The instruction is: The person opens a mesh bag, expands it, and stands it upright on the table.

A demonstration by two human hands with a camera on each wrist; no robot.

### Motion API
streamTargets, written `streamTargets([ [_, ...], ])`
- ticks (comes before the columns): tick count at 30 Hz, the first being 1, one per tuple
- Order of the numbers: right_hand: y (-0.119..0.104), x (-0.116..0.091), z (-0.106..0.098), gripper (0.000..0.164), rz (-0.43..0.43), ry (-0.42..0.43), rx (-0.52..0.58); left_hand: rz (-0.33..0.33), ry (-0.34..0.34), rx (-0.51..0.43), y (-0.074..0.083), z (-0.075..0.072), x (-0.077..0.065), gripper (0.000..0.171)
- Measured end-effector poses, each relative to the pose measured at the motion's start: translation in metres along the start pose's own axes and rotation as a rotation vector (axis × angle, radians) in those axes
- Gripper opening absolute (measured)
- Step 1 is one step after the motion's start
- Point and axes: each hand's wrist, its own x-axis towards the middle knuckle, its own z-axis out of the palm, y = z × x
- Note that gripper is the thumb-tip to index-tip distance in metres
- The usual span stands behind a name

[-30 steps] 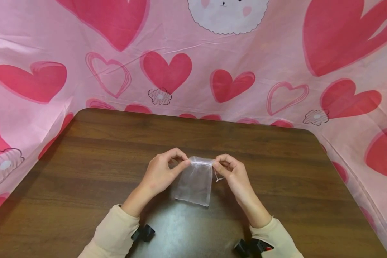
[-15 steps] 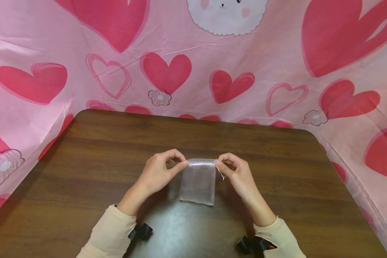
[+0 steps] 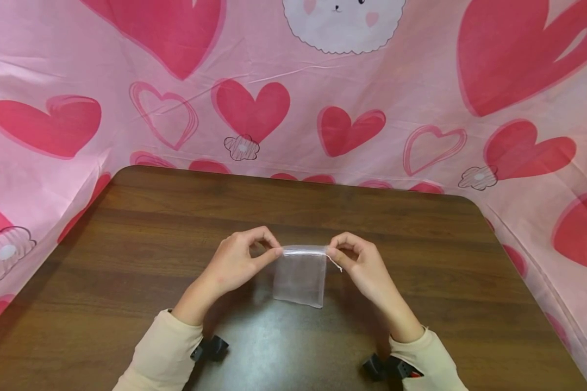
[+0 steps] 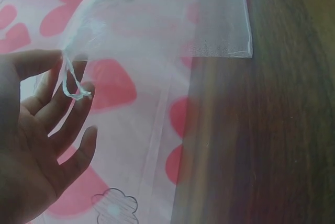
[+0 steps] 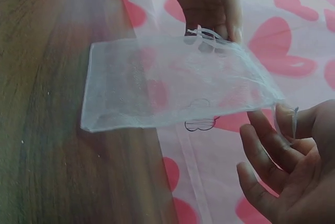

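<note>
A small sheer white drawstring pouch (image 3: pixel 299 279) hangs between both hands, its gathered top band stretched straight across. My left hand (image 3: pixel 242 260) pinches the left corner of that band between thumb and forefinger. At the right corner my right hand (image 3: pixel 359 263) pinches the band the same way. A white cord loop (image 4: pixel 73 85) dangles beside the left fingertips in the left wrist view. Another cord loop (image 5: pixel 287 124) hangs by the right thumb in the right wrist view. Through the thin mesh (image 5: pixel 157 82) the background shows, with nothing visible inside. The remaining fingers of each hand are loosely bent.
The dark wooden table (image 3: pixel 176 217) lies beneath the hands. A pink cloth with red hearts (image 3: pixel 352 130) rises behind it and along both sides. Black wrist devices (image 3: pixel 210 349) sit at the cream sleeves (image 3: pixel 161 353).
The hands have drawn slightly apart, and the pouch's top band has gone from puckered to taut. The pouch has straightened from a slant and its top has come a little nearer.
</note>
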Motion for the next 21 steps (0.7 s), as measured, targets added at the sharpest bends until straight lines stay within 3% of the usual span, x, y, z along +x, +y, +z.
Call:
streamTargets([
  [12, -0.0026, -0.0018, -0.0042, 0.011, -0.086, -0.011, -0.215, -0.001, -0.015, 0.063, -0.0009, -0.0015, 0.0, 0.007],
  [21, -0.0016, -0.0032, -0.0039, 0.012, -0.145, 0.019, -0.276, 0.012, -0.013, 0.04, -0.0001, 0.0032, 0.0002, 0.007],
])
